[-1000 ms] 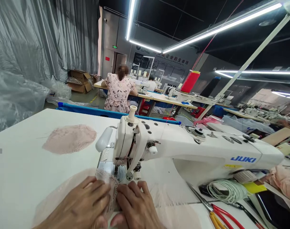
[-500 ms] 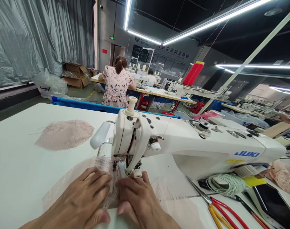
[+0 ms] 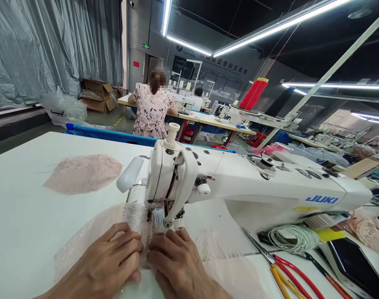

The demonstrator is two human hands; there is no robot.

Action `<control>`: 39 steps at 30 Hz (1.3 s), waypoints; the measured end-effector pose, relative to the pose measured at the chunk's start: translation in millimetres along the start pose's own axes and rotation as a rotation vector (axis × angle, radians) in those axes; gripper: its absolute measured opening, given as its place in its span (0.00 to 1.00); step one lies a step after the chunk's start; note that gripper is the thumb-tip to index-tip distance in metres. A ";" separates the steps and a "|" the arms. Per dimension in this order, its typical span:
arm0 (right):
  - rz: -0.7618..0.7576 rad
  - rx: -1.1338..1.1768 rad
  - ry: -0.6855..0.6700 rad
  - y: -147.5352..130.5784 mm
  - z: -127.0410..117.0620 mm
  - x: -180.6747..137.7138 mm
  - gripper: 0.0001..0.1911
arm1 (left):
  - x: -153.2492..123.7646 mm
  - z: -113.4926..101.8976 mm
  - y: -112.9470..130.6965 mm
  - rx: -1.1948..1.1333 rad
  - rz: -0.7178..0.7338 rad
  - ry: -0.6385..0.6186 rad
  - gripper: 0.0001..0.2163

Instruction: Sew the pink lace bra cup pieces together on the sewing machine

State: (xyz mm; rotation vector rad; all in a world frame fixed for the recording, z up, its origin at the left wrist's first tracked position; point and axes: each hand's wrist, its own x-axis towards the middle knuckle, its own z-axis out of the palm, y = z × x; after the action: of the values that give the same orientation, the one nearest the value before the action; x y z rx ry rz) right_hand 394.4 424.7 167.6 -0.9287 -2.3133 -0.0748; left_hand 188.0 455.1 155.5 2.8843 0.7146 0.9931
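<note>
- Head view: my left grip (image 3: pixel 110 259) rests with bent fingers on sheer pale-pink lace cloth (image 3: pixel 92 232); I cannot tell whether the thumb pinches it.
- My right grip (image 3: pixel 177 257) lies just beside it, fingers curled at the lace's edge, its hold also hidden from view.
- The lace lies on the white smooth-topped desk (image 3: pixel 21 203), running up to the small dark metal presser foot (image 3: pixel 149 215); I judge that two hands flank the strip so it lies flat and straight there.
- Above stands a white sewing machine (image 3: pixel 235 178) lettered "JUKI" in blue.
- Left of it lies a leaf-shaped pale-pink cloth piece (image 3: pixel 85 174), probably set aside out of the way.
- On the right, long-bladed scissors with red and yellow handles (image 3: pixel 272 258) lie near, presumably for easy reach.
- On the grey far wall (image 3: pixel 220 74), I read "CLOTHING" and Chinese characters ending "企业的生命线"; the smaller English line is hard to make out.
</note>
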 end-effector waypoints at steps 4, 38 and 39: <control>-0.021 0.000 -0.013 1.4 -4.0 -0.4 0.08 | -0.2 -0.3 3.1 -0.008 0.002 0.030 0.17; -0.028 -0.041 0.107 6.3 -1.5 0.1 0.34 | 6.4 3.6 6.2 0.244 -0.011 -0.001 0.24; -0.011 -0.047 0.104 7.5 -2.0 0.3 0.36 | 8.8 3.0 5.6 0.218 -0.020 0.013 0.23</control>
State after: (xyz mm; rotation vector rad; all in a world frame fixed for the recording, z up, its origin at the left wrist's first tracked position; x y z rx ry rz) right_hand 400.2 429.9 168.1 -0.9141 -2.2293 -0.1786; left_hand 198.2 454.2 159.1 3.0482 0.9053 0.9905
